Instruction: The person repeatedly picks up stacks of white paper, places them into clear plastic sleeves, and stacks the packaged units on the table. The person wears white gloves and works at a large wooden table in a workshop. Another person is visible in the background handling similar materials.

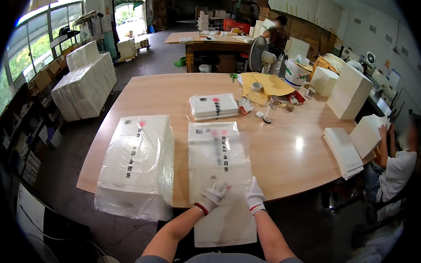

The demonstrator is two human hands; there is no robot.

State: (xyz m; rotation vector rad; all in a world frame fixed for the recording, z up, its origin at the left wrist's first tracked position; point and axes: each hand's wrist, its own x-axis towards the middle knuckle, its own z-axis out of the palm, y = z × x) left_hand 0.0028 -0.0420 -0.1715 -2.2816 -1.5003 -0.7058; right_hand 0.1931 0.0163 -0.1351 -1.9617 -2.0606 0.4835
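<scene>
From the head view, your left hand [214, 194] and right hand [254, 195], both in white gloves, press flat on a clear plastic sleeve [223, 188] holding white printed sheets. The sleeve lies at the near edge of the surface [285, 149], its lower end hanging over that edge toward you, probably so you can work its mouth freely. Neither grip closes on anything: the fingers lie spread on the plastic, pinning it. Just left of it sits a tall bagged stack [136, 163], also overhanging the near edge. A smaller wrapped bundle [214, 106] rests toward the middle. At the right edge, a seated person handles white cards [343, 151].
</scene>
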